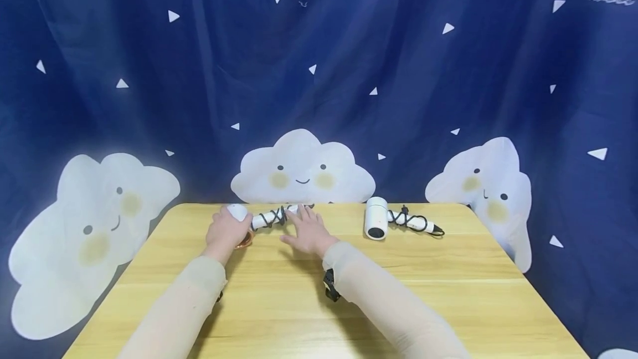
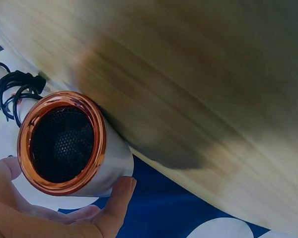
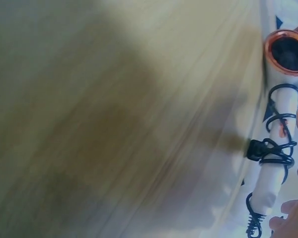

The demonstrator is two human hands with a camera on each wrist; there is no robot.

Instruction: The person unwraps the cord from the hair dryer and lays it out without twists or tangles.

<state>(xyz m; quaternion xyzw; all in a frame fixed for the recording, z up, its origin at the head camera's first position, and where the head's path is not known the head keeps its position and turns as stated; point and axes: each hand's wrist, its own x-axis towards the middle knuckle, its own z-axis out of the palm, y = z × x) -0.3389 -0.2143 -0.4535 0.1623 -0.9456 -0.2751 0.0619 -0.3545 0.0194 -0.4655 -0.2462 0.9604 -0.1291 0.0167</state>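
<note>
A white hair dryer [image 1: 267,219] with a copper-coloured rim lies near the table's far edge, its black cord wound round the handle. My left hand [image 1: 226,231] grips its barrel, thumb on one side and fingers on the other, as the left wrist view shows beside the copper rim [image 2: 26,148] and dark mesh grille. Over the end of the handle [image 3: 268,183], my right hand [image 1: 309,231] is spread with fingers extended. Whether its fingertips touch the handle I cannot tell. In the right wrist view only the edge of that hand shows.
To the right on the wooden table [image 1: 279,314] lies a second white hair dryer [image 1: 376,218], its handle pointing right and wrapped in black cord. A dark blue curtain [image 1: 299,98] with clouds and triangles hangs behind the table's far edge.
</note>
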